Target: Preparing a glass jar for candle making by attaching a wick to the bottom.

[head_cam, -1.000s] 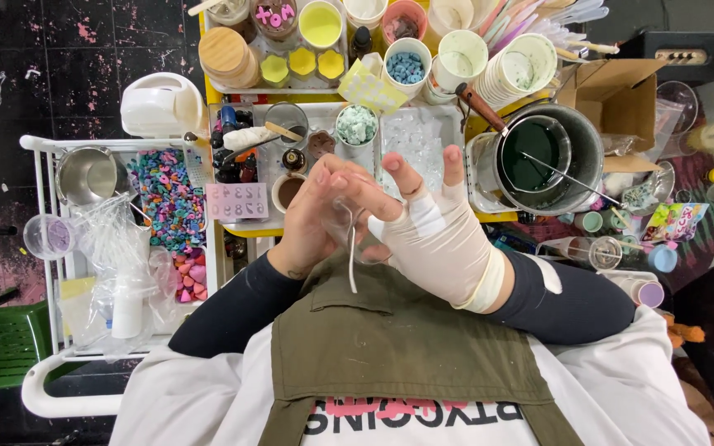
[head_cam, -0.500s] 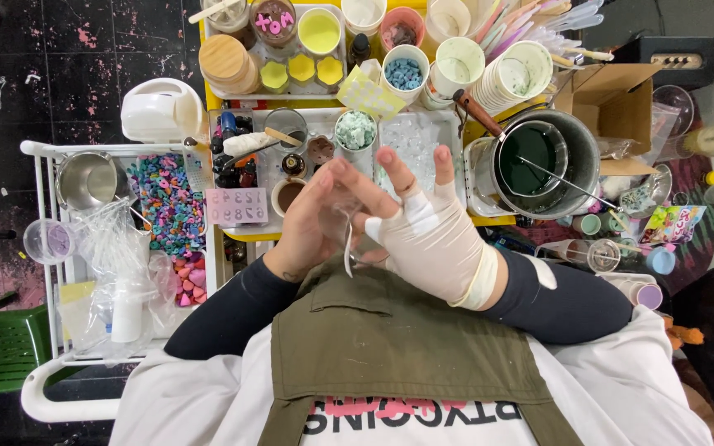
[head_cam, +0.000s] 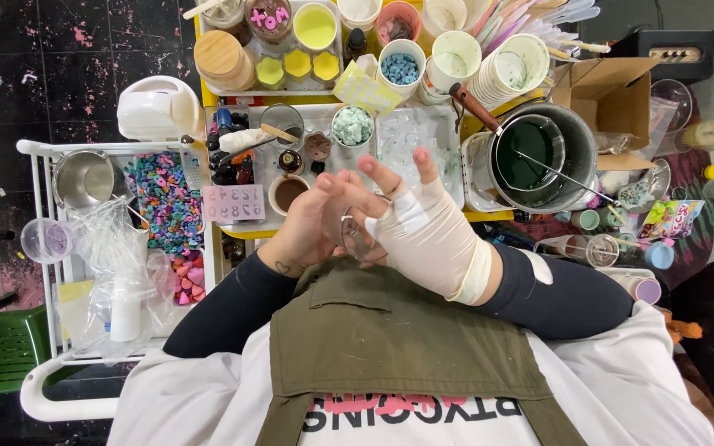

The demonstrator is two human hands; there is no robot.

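- Right hand, wrapped: your fingers spread, touching left hand.
- Left hand: pinching thin clear ring.
- Green pot at 2 o'clock.

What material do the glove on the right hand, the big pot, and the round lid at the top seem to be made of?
The glove on the right hand looks like thin latex or similar rubber: cream, matte, clinging with a rolled cuff. The big pot appears to be metal, grey with a dull shine on its rim. The round lid looks like wood or bamboo, pale tan with faint grain.
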